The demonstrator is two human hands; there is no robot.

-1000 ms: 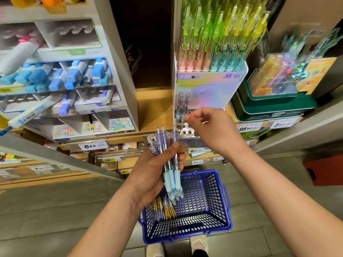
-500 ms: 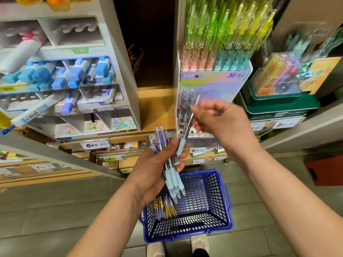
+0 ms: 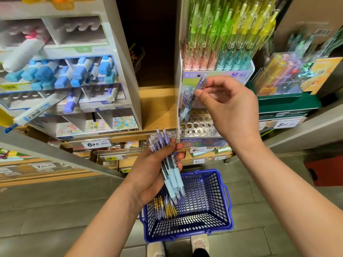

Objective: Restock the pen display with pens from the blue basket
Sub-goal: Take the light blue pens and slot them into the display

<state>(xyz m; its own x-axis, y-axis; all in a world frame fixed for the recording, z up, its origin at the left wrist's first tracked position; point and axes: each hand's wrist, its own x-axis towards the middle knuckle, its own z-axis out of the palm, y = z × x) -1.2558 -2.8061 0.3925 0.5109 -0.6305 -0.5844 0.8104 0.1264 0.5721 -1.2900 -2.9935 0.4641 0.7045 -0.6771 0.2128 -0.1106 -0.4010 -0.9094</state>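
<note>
My left hand [image 3: 148, 175] grips a bundle of purple pens with pale blue grips [image 3: 168, 164] above the blue basket [image 3: 213, 225] on the floor. My right hand [image 3: 230, 108] pinches the top of one purple pen [image 3: 201, 83], held upright over the lower tier of the pen display [image 3: 196, 127], whose clear holder has rows of empty holes. Two pens [image 3: 185, 102] stand in that tier's left corner, right beside the held pen. More pens, some gold, lie in the basket's left side [image 3: 165, 206].
The display's upper tier is packed with green, yellow and pink pens [image 3: 228, 34]. A white rack of blue correction tapes [image 3: 74, 71] stands to the left, across a dark gap. Green trays with packaged goods [image 3: 289, 80] sit to the right. My shoes [image 3: 198, 245] show below the basket.
My right hand has drawn one pen from the bundle in my left hand and lifted it up to the display's lower tier. The left hand has stayed in place.
</note>
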